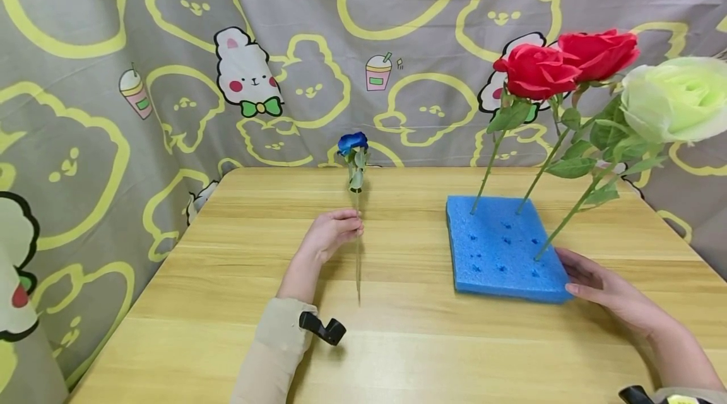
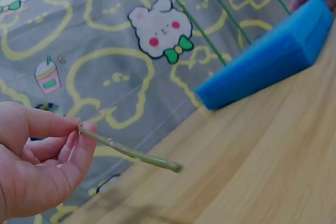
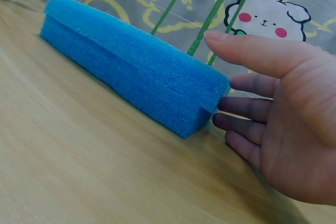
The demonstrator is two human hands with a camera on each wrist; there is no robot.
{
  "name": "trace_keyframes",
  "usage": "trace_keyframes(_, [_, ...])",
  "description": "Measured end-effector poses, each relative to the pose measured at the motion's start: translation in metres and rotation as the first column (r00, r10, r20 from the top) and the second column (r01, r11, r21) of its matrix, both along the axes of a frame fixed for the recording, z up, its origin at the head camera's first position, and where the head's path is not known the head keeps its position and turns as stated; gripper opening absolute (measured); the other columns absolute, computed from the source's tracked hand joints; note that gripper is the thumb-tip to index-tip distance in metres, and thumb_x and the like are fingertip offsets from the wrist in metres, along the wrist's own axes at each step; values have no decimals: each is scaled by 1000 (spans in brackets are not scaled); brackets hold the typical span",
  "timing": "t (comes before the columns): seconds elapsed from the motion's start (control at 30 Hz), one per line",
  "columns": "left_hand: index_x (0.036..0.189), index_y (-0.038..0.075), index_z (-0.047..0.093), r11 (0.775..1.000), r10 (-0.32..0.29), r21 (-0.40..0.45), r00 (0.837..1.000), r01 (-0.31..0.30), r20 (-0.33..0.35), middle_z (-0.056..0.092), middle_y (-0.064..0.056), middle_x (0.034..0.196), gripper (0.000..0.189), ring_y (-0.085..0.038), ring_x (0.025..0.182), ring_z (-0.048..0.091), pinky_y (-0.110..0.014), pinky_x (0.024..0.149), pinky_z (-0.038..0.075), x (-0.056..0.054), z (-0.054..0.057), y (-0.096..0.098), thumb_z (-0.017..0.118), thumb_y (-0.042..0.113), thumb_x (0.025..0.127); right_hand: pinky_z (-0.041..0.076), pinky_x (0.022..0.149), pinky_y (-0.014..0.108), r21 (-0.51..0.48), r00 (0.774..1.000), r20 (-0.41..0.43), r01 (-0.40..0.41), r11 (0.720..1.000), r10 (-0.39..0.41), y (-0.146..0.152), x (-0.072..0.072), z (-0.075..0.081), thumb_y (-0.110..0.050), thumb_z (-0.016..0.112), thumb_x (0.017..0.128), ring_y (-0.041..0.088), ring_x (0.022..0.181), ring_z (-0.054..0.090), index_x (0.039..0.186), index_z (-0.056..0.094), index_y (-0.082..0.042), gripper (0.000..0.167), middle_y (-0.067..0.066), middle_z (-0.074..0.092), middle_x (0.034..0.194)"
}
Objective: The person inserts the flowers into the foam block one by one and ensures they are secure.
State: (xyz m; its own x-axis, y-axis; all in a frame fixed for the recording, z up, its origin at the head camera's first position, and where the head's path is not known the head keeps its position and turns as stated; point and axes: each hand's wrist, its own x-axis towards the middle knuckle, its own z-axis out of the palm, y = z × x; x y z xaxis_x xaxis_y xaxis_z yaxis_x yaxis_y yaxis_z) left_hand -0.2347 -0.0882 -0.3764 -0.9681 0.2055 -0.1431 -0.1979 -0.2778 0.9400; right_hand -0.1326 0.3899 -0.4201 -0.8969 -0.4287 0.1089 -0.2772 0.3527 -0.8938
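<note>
My left hand pinches the stem of a blue artificial rose between thumb and fingertips. The bloom points away from me, and in the left wrist view the cut end of the green stem sticks out past the fingers. At the right, a blue foam block with several holes lies on the table. Two red roses and a pale green rose stand in it, leaning right. My right hand is at the block's right side, its fingers extended against or very near the edge.
The wooden table reaches back to a grey curtain with yellow outlined cartoon figures. The tall roses rise over the table's right side. A black wrist mount sits on the left sleeve.
</note>
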Motion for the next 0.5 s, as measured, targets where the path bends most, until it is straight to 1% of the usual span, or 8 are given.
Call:
trace_keyframes(0.1, [96,-7,57,999,-19,27,1000,20,-14,61,-7,81,15,-14,70,61,-25,69,53,3,5,3,52,-15,85,35,86,5,-6,1000,-2,-4,1000,4,0,0,0,6,44,94,-16,116,34,144,15,7,58,-28,31,134])
trace_keyframes(0.17, [100,-10,55,1000,-28,12,999,28,-29,60,-6,84,16,-14,72,60,-24,69,52,4,7,5,52,-14,86,35,86,5,-8,1000,-1,-6,1000,6,0,0,0,6,44,94,-16,116,34,144,15,7,58,-28,31,134])
trace_keyframes(0.23, [103,-11,54,1000,-28,-8,999,27,-42,59,-6,87,17,-13,73,59,-24,69,51,6,10,7,52,-14,85,35,86,5,-7,1000,-1,-7,1000,7,0,0,0,6,44,94,-16,116,34,144,15,6,58,-28,31,135])
trace_keyframes(0.33, [104,-11,53,999,-20,-35,997,18,-68,59,-5,86,19,-13,73,59,-24,68,51,8,13,11,54,-14,85,35,86,6,-2,1000,2,-2,1000,2,0,-1,0,5,44,94,-17,116,34,144,15,6,58,-28,31,134])
trace_keyframes(0.4, [101,-9,56,999,-14,-38,996,11,-83,59,-6,86,17,-13,73,59,-25,68,51,10,16,13,54,-14,84,35,86,6,-1,1000,4,0,1000,0,0,-1,0,5,44,94,-17,116,34,144,16,6,58,-28,31,134])
trace_keyframes(0.5, [102,-12,56,999,-9,-36,994,5,-110,59,-4,85,18,-14,73,60,-25,68,51,13,20,16,55,-14,84,35,86,6,0,1000,3,-1,1000,1,1,-1,0,5,44,94,-17,116,33,145,15,5,58,-28,31,134])
